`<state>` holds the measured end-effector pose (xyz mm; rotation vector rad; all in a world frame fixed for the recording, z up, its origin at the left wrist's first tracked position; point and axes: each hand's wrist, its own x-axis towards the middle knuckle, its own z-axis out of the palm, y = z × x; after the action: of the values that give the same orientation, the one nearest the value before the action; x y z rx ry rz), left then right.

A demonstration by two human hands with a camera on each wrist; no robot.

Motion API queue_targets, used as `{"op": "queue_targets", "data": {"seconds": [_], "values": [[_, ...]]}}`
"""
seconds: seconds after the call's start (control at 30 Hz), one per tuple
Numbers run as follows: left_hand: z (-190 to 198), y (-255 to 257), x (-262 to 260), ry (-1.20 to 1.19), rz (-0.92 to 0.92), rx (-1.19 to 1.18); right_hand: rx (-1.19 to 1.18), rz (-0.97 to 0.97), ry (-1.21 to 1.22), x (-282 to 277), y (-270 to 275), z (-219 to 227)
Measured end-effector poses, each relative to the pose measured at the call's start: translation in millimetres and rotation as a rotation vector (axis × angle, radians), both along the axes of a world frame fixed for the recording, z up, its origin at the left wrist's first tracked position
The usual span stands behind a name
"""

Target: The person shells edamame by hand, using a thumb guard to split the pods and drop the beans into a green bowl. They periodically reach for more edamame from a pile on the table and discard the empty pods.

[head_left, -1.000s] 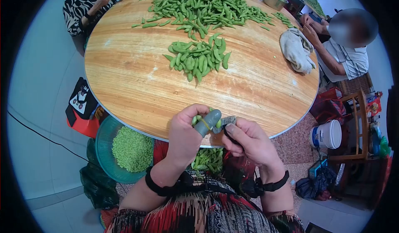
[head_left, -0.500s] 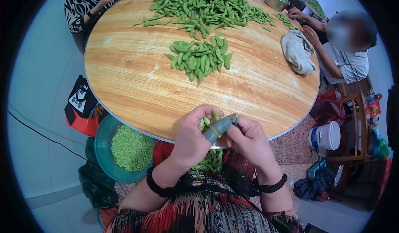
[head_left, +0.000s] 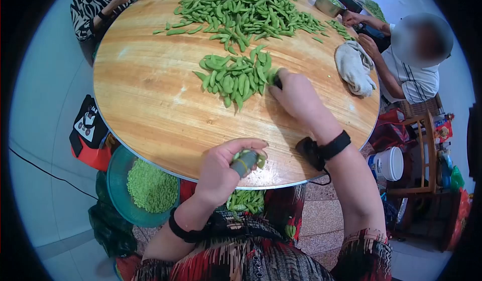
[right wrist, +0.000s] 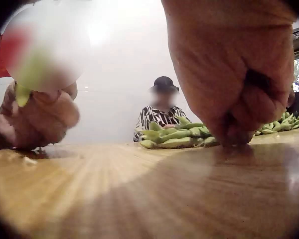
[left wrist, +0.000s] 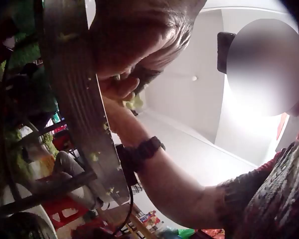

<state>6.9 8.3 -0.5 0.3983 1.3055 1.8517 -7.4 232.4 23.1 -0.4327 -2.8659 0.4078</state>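
Note:
In the head view my left hand is over the near table edge, its fingers curled round some green edamame beans. A grey cover with a yellow band sits on its thumb. My right hand reaches forward to a small pile of edamame pods. Its fingertips pinch a pod at the pile's right side. A dark cover shows on one of its digits. In the right wrist view, the curled right hand meets the tabletop beside the pods.
A large heap of pods covers the table's far part. A cloth and a metal bowl lie to the right. Below left stands a teal basket of shelled beans. Pods rest in the lap. Two other people sit around the table.
The right hand has left the left hand and moved forward to the small pile. My left hand stays near the table edge, still holding beans.

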Motion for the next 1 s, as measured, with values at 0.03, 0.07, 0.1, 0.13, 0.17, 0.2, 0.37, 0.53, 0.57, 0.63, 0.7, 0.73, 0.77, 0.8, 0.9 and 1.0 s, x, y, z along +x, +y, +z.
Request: {"op": "queue_targets", "data": {"seconds": [0.03, 0.07, 0.1, 0.13, 0.17, 0.2, 0.37, 0.53, 0.57, 0.63, 0.7, 0.73, 0.77, 0.8, 0.9, 1.0], "values": [[-2, 0, -1, -0.002, -0.001, 0.002, 0.040, -0.014, -0.024, 1, -6, -2], [-5, 1, 0, 0.276, -0.032, 0.011, 0.079, -0.027, -0.049, 4, -11, -5], [-9, 0, 0, 0.554, -0.061, 0.019, 0.079, -0.026, -0.053, 9, -13, -4], [-11, 0, 2, 0.551, -0.062, 0.017, 0.052, 0.000, -0.083, 16, -14, -2], [-12, 0, 5, 0.477, -0.052, 0.034, 0.026, 0.022, -0.112, 25, -15, 2], [-12, 2, 7, 0.403, -0.042, 0.052, 0.028, 0.019, -0.114, 37, -16, 7], [6, 9, 4, -0.396, 0.112, 0.191, -1.113, -0.011, -0.126, 94, -48, 26], [-2, 7, 4, -0.374, 0.144, 0.251, -1.441, 0.114, -0.098, 120, -75, 28], [0, 7, 5, -0.371, 0.145, 0.249, -1.540, 0.062, -0.130, 122, -77, 32], [6, 7, 8, -0.219, 0.172, 0.204, -1.579, 0.087, -0.130, 123, -77, 25], [9, 5, 9, -0.102, 0.164, 0.156, -1.615, 0.113, -0.129, 124, -79, 23], [10, 4, 10, 0.011, 0.155, 0.107, -1.550, 0.089, -0.142, 124, -80, 23], [8, 4, 11, 0.012, 0.157, 0.107, -1.484, 0.065, -0.153, 124, -81, 24], [4, 4, 12, 0.174, 0.162, 0.052, -1.484, 0.065, -0.154, 123, -83, 24], [-1, 4, 15, 0.324, 0.161, 0.063, -1.452, 0.056, -0.121, 125, -88, 23], [16, -1, 8, 0.020, 0.033, 0.212, -1.508, 0.063, -0.123, 128, -92, 24]]}}
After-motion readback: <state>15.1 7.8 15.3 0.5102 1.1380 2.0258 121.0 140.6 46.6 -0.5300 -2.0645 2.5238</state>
